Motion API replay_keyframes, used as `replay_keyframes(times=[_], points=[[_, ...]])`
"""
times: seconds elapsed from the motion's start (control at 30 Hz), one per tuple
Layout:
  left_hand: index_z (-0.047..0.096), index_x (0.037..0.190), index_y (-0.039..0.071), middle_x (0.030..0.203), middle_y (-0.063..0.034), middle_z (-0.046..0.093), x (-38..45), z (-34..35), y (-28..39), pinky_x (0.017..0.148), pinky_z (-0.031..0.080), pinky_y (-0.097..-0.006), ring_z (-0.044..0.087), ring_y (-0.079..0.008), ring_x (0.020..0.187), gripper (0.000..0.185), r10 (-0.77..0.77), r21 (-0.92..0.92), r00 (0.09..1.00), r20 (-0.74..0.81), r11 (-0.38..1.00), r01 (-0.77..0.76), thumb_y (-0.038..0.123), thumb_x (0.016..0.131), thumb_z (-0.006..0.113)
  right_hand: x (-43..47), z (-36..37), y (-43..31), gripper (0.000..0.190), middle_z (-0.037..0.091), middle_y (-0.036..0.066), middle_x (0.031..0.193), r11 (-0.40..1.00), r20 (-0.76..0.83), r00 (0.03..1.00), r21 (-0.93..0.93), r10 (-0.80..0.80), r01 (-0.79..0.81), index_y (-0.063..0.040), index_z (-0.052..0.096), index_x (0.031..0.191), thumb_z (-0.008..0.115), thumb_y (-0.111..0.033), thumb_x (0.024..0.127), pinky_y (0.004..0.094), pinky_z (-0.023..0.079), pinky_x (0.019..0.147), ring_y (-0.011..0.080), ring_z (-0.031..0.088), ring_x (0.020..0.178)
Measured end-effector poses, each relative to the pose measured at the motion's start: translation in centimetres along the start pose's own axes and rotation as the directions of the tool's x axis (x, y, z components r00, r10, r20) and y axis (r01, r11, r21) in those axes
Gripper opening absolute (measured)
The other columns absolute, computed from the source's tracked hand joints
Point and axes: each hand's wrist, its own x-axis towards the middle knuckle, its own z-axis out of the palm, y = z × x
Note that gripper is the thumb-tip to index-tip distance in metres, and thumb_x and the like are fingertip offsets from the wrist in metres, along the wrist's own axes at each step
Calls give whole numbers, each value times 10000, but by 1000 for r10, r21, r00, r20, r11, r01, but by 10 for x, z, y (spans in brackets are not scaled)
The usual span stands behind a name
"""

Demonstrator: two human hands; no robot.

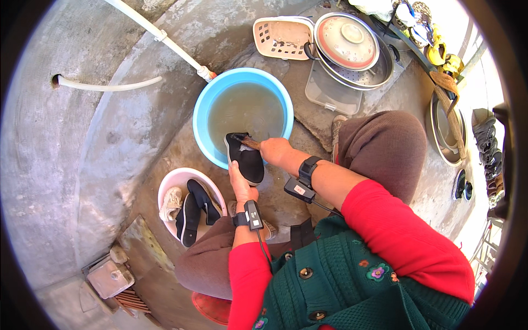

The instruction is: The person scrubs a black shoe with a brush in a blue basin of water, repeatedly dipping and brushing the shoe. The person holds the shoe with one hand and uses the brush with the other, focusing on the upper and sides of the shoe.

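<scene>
My left hand (pixel 242 181) grips a black slip-on shoe (pixel 250 163) with a pale sole edge, holding it over the near rim of a light-blue plastic basin (pixel 199 123). Murky grey-brown water (pixel 247 107) fills part of the basin. In my right hand (pixel 277 152) is a wooden-handled brush (pixel 250 142), its head end inside the shoe's opening and mostly hidden. A whitish patch, perhaps suds or lining, shows at that opening. Left of my left hand stands a pink basin (pixel 164 185) with a pair of dark shoes (pixel 190 218) and a cream shoe (pixel 171 204) in it.
A white pipe (pixel 181 51) comes down the concrete wall to the blue basin's far side. Beyond it lie a beige plastic basket (pixel 284 29), a lidded steel pot (pixel 381 68) and a clear plastic box (pixel 336 93). Several shoes (pixel 486 140) line the right edge.
</scene>
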Motion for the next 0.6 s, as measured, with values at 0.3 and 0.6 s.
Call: replay_keyframes(times=[0.3, 0.6], points=[[496, 1297, 152, 1221, -54, 596, -18, 14, 29, 838, 480, -504, 590, -269, 1059, 512, -196, -204, 978, 75, 957, 208, 510, 935, 441, -5, 4, 3, 183, 697, 169, 841, 982, -217, 969, -169, -117, 81, -62, 720, 888, 593, -153, 793, 393, 552, 666, 310, 678, 815], [490, 1297, 192, 1277, -46, 554, -13, 8, 35, 866, 450, -539, 550, -277, 1113, 525, -298, -288, 952, 72, 908, 306, 552, 928, 390, 9, -4, 6, 258, 695, 169, 905, 953, -207, 973, 300, 101, -35, -70, 708, 943, 557, -270, 882, 446, 533, 730, 340, 670, 848]])
